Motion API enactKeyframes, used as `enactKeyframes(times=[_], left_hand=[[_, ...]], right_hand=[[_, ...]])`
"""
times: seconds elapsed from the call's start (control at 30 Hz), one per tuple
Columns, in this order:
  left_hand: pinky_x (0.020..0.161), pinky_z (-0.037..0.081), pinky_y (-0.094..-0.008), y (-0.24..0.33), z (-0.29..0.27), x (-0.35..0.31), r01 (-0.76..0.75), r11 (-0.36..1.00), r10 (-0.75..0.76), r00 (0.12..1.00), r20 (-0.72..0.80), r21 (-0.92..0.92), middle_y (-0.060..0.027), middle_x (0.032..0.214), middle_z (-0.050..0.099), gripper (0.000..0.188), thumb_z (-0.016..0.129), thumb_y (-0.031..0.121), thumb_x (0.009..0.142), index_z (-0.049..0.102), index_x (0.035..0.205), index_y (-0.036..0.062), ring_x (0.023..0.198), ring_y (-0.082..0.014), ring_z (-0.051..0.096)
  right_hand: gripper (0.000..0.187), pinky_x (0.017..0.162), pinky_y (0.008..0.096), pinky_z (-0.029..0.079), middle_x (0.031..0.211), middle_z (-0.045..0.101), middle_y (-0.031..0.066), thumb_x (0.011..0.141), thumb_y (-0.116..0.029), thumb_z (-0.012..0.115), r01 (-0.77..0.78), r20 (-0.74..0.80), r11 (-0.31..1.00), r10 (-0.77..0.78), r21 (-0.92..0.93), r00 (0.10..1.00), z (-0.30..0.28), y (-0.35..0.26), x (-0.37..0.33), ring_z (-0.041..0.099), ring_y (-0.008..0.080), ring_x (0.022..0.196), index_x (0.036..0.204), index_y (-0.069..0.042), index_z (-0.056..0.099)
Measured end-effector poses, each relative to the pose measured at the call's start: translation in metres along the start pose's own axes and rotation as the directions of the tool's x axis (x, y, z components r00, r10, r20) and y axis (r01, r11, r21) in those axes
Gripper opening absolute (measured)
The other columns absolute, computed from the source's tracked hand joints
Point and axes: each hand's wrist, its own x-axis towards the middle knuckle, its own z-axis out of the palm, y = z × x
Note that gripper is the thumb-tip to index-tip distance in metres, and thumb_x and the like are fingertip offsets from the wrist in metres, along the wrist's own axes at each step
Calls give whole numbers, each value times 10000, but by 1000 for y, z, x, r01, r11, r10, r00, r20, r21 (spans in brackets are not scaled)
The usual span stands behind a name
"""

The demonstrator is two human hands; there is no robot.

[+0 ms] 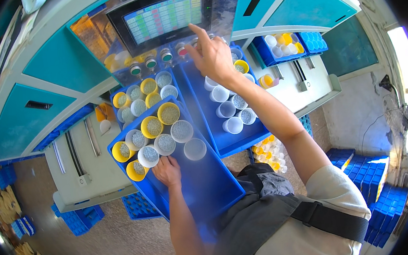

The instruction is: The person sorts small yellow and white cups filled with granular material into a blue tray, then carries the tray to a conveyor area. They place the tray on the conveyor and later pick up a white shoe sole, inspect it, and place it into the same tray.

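My right hand (211, 54) reaches up, its index finger stretched out and touching the lower right edge of a touch screen (164, 17) with a coloured grid. My left hand (167, 171) rests flat in a blue tray (208, 180), fingertips against a white cup (148, 156) and a yellow cup (136, 169) of grey granules. Several more yellow and white cups of granules fill the tray's far end. An empty white cup (195, 148) stands just right of my left hand.
A second blue tray (224, 142) on the right holds several white cups. A third tray (133, 92) behind holds filled cups. A row of round buttons (159, 59) sits under the screen. Teal machine panels flank it. Blue crates (369, 181) stack on the floor.
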Motion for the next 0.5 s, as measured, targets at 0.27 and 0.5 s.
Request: enactKeyframes(times=[0.27, 0.5], left_hand=[[767, 467, -491, 0, 1, 0, -6, 1000, 6, 1000, -3, 8, -151, 880, 600, 160, 655, 198, 918, 618, 879, 48, 895, -373, 597], [771, 467, -495, 0, 1, 0, -5, 1000, 5, 1000, -2, 18, -151, 878, 599, 167, 653, 203, 920, 616, 872, 48, 894, -374, 595]], right_hand=[[566, 656, 381, 506, 586, 664, 100, 925, -243, 715, 31, -1, 999, -31, -27, 1000, -4, -1, 5, 597, 325, 532, 1416, -38, 523], [536, 664, 379, 507, 570, 654, 89, 918, -239, 718, 190, -23, 976, -194, -105, 981, 6, -10, 13, 608, 272, 502, 1384, -41, 541]])
